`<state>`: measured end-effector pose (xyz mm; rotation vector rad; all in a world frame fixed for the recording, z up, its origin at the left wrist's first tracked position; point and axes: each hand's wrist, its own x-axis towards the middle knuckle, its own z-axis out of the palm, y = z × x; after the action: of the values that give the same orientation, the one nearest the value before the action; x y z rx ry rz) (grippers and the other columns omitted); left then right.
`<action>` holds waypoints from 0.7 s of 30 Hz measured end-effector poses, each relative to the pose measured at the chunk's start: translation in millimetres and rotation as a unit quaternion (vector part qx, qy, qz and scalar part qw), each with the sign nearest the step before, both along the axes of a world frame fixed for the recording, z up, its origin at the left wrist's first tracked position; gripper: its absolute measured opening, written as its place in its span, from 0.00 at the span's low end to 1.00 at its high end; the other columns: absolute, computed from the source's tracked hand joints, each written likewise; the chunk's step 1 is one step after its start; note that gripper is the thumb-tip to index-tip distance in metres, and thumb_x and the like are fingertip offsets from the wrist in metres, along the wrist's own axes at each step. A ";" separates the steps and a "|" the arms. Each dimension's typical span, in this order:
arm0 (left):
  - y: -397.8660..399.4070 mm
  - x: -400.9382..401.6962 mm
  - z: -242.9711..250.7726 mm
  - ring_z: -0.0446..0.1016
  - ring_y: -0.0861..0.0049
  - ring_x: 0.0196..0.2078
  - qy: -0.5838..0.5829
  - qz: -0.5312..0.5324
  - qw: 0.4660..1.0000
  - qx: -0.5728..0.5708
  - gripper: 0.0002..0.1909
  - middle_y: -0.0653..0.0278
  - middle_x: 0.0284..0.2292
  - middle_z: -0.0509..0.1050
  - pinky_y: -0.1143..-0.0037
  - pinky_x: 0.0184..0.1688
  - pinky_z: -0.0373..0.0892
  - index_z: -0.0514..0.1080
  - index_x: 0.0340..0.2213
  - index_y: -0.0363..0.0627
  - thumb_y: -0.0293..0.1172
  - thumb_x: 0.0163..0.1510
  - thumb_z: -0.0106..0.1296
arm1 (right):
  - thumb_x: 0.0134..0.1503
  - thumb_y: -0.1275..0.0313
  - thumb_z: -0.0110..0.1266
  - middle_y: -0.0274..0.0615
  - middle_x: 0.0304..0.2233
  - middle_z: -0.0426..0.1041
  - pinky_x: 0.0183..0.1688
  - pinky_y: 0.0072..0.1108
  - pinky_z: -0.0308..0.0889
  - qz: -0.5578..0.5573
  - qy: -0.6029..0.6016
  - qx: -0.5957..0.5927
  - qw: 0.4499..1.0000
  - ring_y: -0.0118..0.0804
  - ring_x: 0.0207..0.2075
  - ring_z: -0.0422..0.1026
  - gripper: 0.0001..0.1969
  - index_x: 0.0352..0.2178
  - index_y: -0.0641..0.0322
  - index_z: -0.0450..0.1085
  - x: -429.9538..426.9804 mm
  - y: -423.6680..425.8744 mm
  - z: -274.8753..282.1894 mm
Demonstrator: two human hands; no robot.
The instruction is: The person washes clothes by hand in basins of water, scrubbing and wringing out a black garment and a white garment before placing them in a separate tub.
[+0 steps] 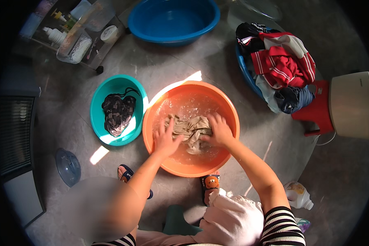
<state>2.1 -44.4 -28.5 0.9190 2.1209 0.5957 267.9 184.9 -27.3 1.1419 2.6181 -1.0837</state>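
A wet, crumpled tan cloth (pixel 189 129) lies in sudsy water inside an orange plastic basin (pixel 233 135). My left hand (pixel 166 138) is spread at the cloth's left end, fingers apart, its palm near the basin's left wall. At the right end, my right hand (pixel 218 130) rests with fingers spread over the cloth's edge. Neither hand is closed around the fabric. The cloth's lower tip sits partly under the water.
Left of the orange basin, a teal basin (pixel 95 113) holds a dark patterned drawstring garment (pixel 118 112). A blue tub (pixel 172 38) stands beyond. At right are piled clothes (pixel 283 64), a red stool (pixel 313 117) and a white jug (pixel 298 195). A wheeled cart (pixel 97 60) stands upper left.
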 end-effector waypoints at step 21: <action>76.9 69.7 118.8 0.82 0.49 0.81 -0.814 0.128 0.557 0.103 0.46 0.46 0.83 0.79 0.45 0.87 0.74 0.68 0.91 0.47 0.68 0.93 0.45 | 0.64 0.77 0.80 0.49 0.60 0.90 0.73 0.37 0.80 0.059 0.355 -0.354 0.863 0.46 0.65 0.89 0.29 0.66 0.61 0.84 -5.4 -8.5 236.3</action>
<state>71.7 32.5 90.3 -0.1215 0.3896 1.1812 262.4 176.3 209.0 0.4428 2.2071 -2.5051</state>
